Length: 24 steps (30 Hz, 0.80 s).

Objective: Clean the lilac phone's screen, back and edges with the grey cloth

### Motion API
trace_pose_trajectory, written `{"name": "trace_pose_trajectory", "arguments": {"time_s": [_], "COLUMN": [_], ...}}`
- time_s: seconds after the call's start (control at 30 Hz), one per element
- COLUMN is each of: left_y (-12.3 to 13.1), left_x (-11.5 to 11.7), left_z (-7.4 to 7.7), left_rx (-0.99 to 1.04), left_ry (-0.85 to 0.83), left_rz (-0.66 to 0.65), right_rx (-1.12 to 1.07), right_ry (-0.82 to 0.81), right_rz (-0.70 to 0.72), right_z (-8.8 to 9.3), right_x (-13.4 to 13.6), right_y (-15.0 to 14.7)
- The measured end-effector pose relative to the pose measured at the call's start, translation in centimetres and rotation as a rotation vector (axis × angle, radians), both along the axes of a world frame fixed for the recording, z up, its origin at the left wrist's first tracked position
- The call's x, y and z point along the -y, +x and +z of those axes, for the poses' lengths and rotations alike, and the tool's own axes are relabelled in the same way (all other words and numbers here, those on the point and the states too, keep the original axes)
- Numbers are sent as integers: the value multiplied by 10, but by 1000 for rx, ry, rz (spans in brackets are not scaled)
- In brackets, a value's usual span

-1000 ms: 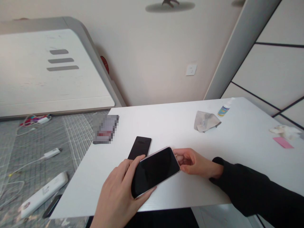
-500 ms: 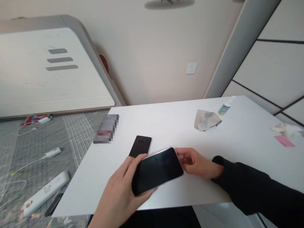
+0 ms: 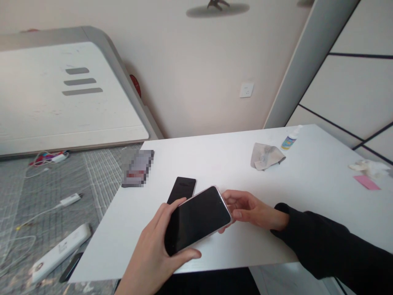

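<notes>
Phone (image 3: 196,219) in left hand (image 3: 153,258) (right hand (image 3: 251,211) touching), bottle (image 3: 290,140) capped

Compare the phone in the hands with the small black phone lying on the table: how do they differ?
The held phone is lifted off the white table, gripped by the left hand and right hand; the small black phone lies flat and untouched. The held phone looks larger and has a light rim; the small black phone looks all dark. Both show a dark, unlit face.
</notes>
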<state>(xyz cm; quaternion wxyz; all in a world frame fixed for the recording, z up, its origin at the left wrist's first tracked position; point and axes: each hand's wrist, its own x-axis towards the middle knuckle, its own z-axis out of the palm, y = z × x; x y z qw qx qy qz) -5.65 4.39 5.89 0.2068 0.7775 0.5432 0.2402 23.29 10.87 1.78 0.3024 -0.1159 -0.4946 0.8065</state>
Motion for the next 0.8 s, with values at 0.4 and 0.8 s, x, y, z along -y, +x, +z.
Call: {"name": "trace_pose_trajectory", "arguments": {"time_s": [0.4, 0.8], "left_y": [16, 19], "left_x": [4, 10], "left_z": [-1, -12], "left_rx": [48, 325], "left_ry": [-59, -116], "left_rz": [34, 48], "right_rx": [-45, -58], "right_ry": [-23, -59], "right_rz": [-22, 50], "right_z": [-2, -1], "right_x": [-1, 1], "right_y": [0, 1]}}
